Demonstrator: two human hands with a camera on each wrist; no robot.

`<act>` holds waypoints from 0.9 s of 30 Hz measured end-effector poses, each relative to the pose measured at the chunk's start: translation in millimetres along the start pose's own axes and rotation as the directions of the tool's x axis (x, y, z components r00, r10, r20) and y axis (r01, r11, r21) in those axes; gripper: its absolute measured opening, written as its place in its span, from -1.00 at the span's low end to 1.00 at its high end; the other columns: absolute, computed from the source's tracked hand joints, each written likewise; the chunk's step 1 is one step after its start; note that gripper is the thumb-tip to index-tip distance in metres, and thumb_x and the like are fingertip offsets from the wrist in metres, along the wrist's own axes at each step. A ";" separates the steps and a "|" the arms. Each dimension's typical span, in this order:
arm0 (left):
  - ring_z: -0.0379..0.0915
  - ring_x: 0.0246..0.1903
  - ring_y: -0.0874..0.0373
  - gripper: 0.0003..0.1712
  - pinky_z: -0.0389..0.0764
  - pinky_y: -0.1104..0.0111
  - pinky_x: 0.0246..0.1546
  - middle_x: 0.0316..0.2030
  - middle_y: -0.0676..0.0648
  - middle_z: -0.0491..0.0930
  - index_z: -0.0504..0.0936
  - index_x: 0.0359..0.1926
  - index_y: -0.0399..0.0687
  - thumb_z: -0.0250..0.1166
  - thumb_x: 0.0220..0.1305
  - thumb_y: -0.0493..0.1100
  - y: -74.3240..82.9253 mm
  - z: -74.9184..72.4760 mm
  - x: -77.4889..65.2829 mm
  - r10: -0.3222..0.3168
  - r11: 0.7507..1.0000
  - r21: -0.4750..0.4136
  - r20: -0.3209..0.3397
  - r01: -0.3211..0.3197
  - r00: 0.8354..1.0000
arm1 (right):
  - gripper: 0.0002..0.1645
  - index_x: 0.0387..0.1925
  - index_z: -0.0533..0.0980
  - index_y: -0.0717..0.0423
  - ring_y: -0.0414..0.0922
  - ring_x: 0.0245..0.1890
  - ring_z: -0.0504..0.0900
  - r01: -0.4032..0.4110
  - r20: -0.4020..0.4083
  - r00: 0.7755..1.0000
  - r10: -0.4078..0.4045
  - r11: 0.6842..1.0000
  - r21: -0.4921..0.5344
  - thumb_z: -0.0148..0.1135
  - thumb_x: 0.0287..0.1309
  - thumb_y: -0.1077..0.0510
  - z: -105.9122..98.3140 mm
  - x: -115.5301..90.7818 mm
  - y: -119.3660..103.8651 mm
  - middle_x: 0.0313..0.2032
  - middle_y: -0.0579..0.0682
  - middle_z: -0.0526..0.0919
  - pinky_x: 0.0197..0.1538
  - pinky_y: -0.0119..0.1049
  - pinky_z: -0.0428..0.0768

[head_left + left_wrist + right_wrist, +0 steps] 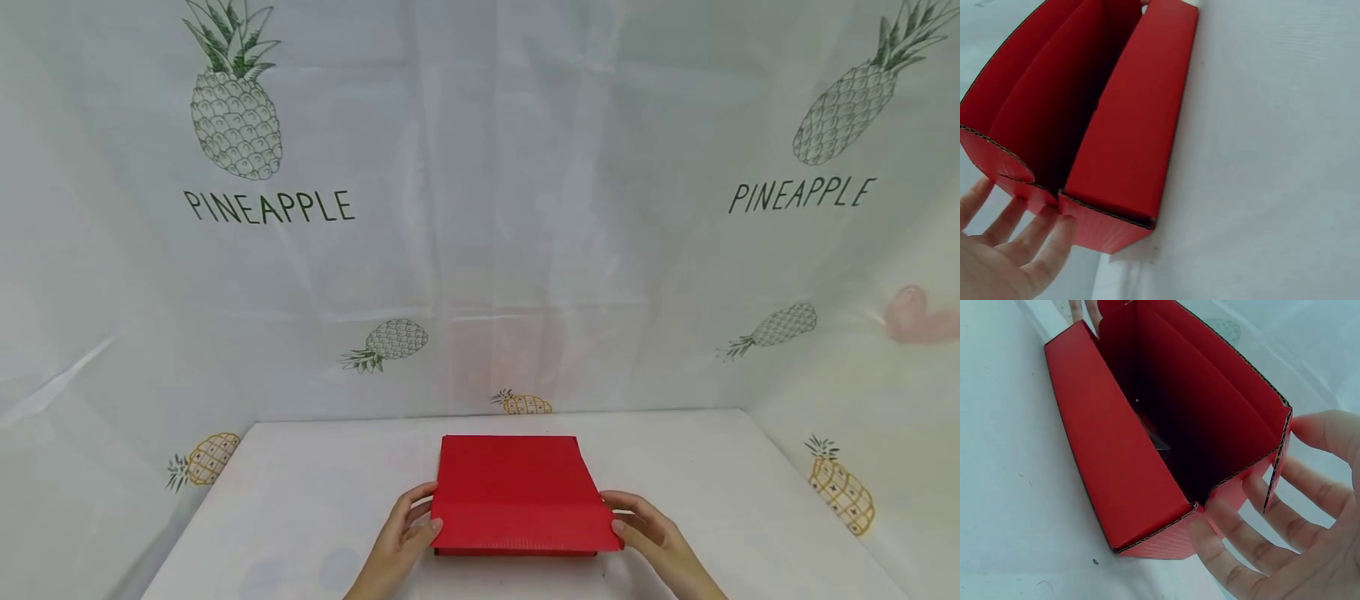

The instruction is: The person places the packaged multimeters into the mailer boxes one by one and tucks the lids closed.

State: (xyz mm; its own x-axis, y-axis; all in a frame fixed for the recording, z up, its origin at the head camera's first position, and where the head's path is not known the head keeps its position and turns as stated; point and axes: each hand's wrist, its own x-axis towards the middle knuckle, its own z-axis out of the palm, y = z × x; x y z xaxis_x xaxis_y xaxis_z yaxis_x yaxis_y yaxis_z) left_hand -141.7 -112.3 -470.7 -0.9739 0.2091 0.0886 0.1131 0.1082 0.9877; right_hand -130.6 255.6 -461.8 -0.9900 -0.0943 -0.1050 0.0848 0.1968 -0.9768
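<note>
A red cardboard box (pixel 517 492) sits on the white table, its hinged lid (pixel 510 471) partly raised along the front. Corrugated brown edges show in both wrist views. My left hand (pixel 401 537) holds the box's left side, thumb at the lid's front corner; its fingers (pixel 1035 231) lie against the side wall. On the opposite side my right hand (pixel 652 533) grips the lid's corner, thumb (pixel 1322 428) on its side flap and fingers spread along the wall. Through the gap, the right wrist view shows a shiny dark item (pixel 1159 444) in the shadowed interior, its kind unclear.
White sheeting (pixel 525 208) printed with pineapples hangs behind the table and down both sides. The white tabletop (pixel 315 483) extends left and right of the box, and its front part lies under the forearms.
</note>
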 end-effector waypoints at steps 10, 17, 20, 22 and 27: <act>0.49 0.01 0.34 -0.50 0.55 0.42 -0.06 0.18 -0.23 0.43 0.40 0.21 -0.25 0.28 0.31 -0.21 -6.5 3.6 -10.1 0.009 1.000 -0.028 -0.107 -0.012 0.994 | -0.37 0.36 0.20 0.26 -0.22 -0.05 0.57 0.069 0.041 0.997 -0.068 0.998 -0.015 0.11 0.36 0.14 -1.2 -10.4 3.1 0.05 0.00 0.51 -0.04 -0.33 0.63; 0.50 -0.03 0.30 -0.51 0.55 0.41 -0.11 0.10 -0.21 0.47 0.40 0.21 -0.27 0.26 0.33 -0.20 -7.0 3.4 -15.7 -0.008 1.000 -0.030 -0.102 0.005 0.995 | -0.50 0.27 0.31 0.29 -0.25 -0.01 0.56 0.135 0.043 0.990 -0.135 0.991 0.008 0.11 0.36 0.22 4.0 -16.3 7.1 0.06 -0.27 0.50 -0.01 -0.34 0.62; 0.52 -0.04 0.28 -0.49 0.56 0.43 -0.09 0.09 -0.22 0.45 0.38 0.22 -0.28 0.26 0.33 -0.19 -6.2 2.5 -15.9 -0.019 0.999 -0.039 -0.093 0.015 0.996 | -0.48 0.27 0.35 0.26 -0.26 0.00 0.58 0.120 0.008 0.993 -0.120 0.993 -0.009 0.16 0.32 0.22 7.5 -17.7 8.3 0.05 -0.28 0.51 -0.01 -0.33 0.63; 0.54 -0.04 0.28 -0.45 0.57 0.45 -0.08 0.11 -0.25 0.43 0.35 0.25 -0.29 0.26 0.32 -0.18 -5.4 1.4 -16.1 -0.029 0.999 -0.047 -0.083 0.025 0.996 | -0.44 0.29 0.34 0.25 -0.28 0.01 0.60 0.096 0.000 0.995 -0.096 0.995 -0.007 0.20 0.30 0.20 9.2 -18.6 8.9 0.05 -0.29 0.52 -0.01 -0.33 0.63; 0.58 -0.05 0.24 -0.38 0.59 0.46 -0.06 0.15 -0.31 0.37 0.28 0.28 -0.35 0.27 0.32 -0.17 -2.8 -0.8 -15.8 -0.056 0.994 -0.101 -0.057 0.050 0.997 | -0.37 0.32 0.31 0.28 -0.30 0.01 0.59 0.097 0.007 0.995 -0.097 0.995 -0.006 0.24 0.26 0.20 11.4 -20.5 11.0 0.10 -0.15 0.53 -0.03 -0.32 0.65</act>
State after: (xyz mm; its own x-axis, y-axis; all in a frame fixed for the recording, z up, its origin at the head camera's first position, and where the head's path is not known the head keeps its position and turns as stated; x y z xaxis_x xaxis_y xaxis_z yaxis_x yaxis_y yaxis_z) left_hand -126.8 -116.7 -474.8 -0.9883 0.1470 0.0408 0.0442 0.0202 0.9988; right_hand -108.1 248.6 -472.5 -0.9927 -0.1200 -0.0108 -0.0126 0.1922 -0.9813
